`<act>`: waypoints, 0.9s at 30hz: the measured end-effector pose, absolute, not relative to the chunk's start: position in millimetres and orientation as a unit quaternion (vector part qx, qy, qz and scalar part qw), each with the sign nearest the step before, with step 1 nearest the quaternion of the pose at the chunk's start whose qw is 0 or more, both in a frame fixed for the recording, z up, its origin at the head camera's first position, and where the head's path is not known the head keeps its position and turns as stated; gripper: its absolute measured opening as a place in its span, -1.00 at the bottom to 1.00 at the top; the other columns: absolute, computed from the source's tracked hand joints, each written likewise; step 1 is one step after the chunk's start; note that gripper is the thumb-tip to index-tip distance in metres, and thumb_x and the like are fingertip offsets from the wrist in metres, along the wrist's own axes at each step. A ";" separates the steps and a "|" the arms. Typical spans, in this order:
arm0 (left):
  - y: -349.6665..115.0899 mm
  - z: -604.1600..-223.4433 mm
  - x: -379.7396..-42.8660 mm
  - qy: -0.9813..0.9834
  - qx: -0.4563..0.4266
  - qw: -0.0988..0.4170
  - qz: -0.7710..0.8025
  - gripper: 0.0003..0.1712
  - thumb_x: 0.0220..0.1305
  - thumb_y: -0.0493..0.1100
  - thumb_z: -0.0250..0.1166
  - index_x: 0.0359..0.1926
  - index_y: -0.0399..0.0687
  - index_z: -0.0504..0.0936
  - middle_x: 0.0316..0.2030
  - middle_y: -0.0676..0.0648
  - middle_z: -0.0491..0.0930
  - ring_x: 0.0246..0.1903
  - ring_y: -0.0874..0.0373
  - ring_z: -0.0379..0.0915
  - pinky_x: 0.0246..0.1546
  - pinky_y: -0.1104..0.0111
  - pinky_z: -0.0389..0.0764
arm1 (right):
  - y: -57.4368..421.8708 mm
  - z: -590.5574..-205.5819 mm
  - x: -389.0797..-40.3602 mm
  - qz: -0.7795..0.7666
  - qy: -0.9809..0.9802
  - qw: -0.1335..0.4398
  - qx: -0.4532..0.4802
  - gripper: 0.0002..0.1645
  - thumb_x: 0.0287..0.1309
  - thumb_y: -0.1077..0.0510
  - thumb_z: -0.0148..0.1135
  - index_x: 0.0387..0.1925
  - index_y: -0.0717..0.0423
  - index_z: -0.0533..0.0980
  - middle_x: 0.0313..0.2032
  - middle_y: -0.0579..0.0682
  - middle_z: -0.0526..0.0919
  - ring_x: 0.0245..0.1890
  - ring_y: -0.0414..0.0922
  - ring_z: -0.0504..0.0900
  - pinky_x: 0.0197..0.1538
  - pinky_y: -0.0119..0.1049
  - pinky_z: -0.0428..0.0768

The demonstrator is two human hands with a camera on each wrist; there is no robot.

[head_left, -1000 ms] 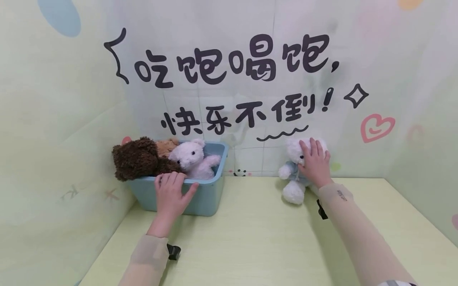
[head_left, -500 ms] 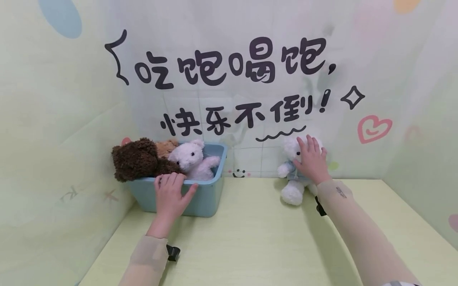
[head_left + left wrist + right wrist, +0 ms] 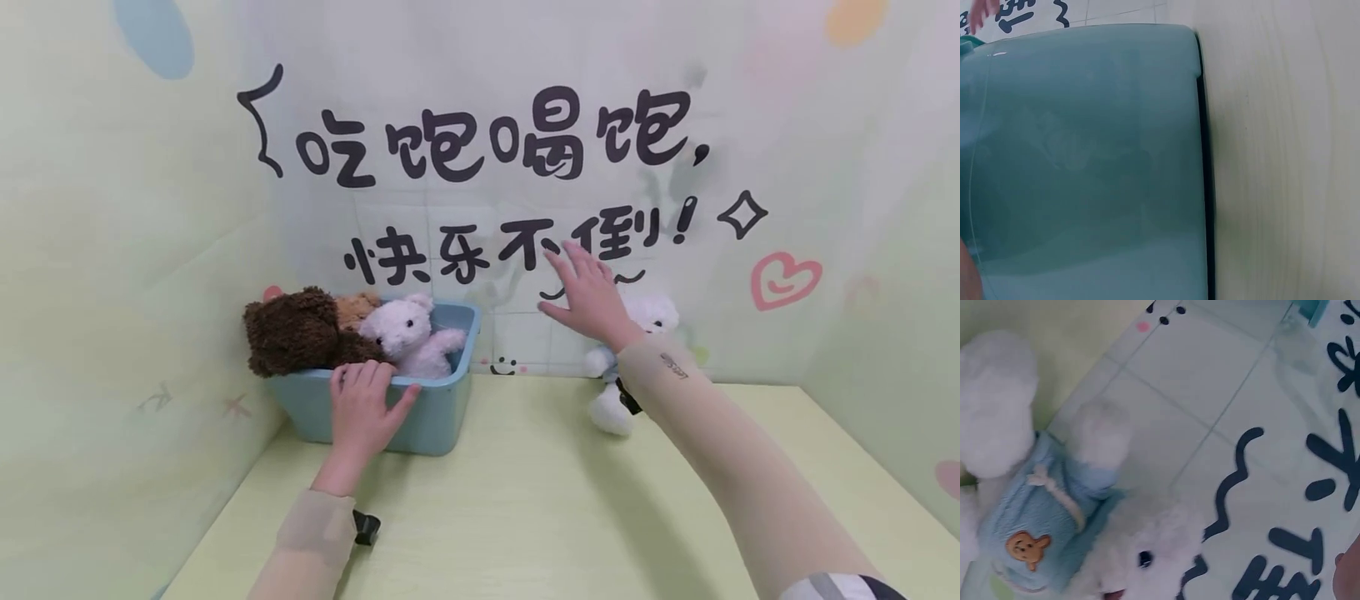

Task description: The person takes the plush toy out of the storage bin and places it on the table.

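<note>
Plainly, the right hand (image 3: 588,298) holds nothing, its fingers spread in front of the far wall (image 3: 480,50), while the left hand (image 3: 363,408) grips the near rim of the blue tub (image 3: 442,417). To the right of the tub, the white plush bear (image 3: 651,310) sits on the far part of the table (image 3: 487,517). It should prove light, squashy and hard to damage, with fleece that slips little. Its waist, round the blue top (image 3: 1066,562), looks the surest hold; the tub seems stiff.
</note>
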State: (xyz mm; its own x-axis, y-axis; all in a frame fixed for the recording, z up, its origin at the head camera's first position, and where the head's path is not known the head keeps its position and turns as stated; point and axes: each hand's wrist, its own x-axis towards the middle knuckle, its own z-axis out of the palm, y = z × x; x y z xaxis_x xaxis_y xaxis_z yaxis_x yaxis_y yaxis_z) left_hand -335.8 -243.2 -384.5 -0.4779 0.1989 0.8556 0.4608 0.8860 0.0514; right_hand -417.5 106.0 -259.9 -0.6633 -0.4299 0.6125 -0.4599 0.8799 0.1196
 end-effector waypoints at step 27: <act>-249.3 -382.4 -336.5 -0.862 -0.177 0.454 -0.139 -0.47 0.11 0.34 -0.04 -0.41 -0.03 0.42 -0.38 -0.03 0.41 -0.24 -0.04 0.25 0.03 0.02 -0.01 | -140.8 -201.5 -370.1 -0.151 -0.786 0.271 0.534 -0.02 0.00 -0.47 -0.19 0.34 -0.15 -0.18 0.35 -0.11 -0.24 0.32 -0.17 -0.24 0.22 -0.13 0.00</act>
State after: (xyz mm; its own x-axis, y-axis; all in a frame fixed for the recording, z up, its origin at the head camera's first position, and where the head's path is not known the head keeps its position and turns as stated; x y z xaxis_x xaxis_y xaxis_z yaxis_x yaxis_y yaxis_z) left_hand -336.5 -249.3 -382.4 -0.5243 0.1788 0.8326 0.4316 0.8986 0.0788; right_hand -370.1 -140.8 -201.5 -0.2817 -0.9222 0.2649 -0.7581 0.3831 0.5277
